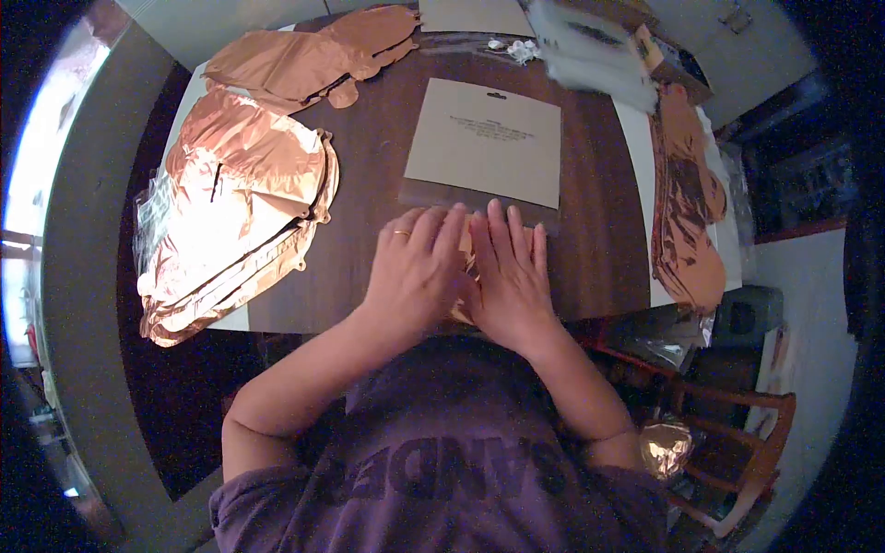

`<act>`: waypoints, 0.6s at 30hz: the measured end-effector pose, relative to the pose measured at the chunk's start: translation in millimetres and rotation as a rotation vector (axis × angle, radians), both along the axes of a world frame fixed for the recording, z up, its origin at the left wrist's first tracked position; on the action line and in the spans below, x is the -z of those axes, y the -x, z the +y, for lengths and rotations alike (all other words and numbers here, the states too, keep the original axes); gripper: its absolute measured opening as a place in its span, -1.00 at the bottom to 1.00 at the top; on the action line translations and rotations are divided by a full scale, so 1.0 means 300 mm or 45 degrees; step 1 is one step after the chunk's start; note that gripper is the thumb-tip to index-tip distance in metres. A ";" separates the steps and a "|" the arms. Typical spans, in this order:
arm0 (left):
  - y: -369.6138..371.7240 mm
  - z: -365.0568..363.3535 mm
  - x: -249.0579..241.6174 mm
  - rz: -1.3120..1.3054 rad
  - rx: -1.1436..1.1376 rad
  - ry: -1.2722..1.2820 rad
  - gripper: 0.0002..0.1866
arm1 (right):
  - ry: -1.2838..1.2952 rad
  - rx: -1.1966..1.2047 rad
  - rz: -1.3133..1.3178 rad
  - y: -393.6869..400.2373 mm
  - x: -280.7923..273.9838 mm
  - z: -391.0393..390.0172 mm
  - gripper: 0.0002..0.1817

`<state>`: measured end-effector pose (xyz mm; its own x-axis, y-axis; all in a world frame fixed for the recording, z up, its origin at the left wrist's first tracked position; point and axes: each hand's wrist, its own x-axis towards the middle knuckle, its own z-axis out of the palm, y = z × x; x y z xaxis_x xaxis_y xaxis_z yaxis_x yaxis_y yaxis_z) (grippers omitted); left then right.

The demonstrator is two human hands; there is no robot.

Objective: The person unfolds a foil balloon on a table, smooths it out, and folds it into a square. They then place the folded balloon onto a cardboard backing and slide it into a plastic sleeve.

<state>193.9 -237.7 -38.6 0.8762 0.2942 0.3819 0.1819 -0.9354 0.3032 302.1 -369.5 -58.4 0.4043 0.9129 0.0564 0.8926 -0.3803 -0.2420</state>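
Both hands are flat on the dark wooden tabletop [590, 240], palms down, side by side and touching at the thumbs. The left hand [417, 267] has a ring on it, and its fingers [433, 226] are stretched out straight, not curled around anything. Same deal with the right hand [510, 272]: fingers spread flat and pressing down. Pinned under them is a small folded rose-gold foil piece [469, 269]; only a sliver of it peeks out in the gap between the two hands, so you can't tell its shape.

Using that foil piece as the landmark: just beyond it, touching the fingertips, lies a tan cardboard packaging card [484, 140] in a clear sleeve. Off to the left of the foil piece, well apart, sits a big stack of flattened rose-gold foil balloons [235, 217], with another crumpled balloon [313, 57] further back. To the right of it, near the tabletop's edge, more rose-gold foil [687, 207] hangs down. Far beyond it is a blurry clear plastic bag [590, 46]. A wooden chair [737, 433] stands lower right.
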 end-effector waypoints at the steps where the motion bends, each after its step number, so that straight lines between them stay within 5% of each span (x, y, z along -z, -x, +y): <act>1: -0.005 -0.011 0.015 -0.063 -0.016 0.024 -0.38 | -0.002 0.009 -0.013 0.001 0.001 0.003 -0.20; 10: -0.001 0.074 0.013 -0.025 -0.008 0.687 -0.42 | 0.019 0.015 0.110 -0.006 -0.050 0.005 -0.23; 18: 0.006 0.099 0.017 0.077 -0.066 0.558 -0.51 | -0.012 0.009 0.017 0.027 -0.026 0.009 -0.20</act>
<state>192.2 -207.9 -43.8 0.8730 0.4606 0.1604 0.2543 -0.7104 0.6563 294.1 -366.9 -50.8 0.4118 0.9093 0.0593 0.8864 -0.3846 -0.2578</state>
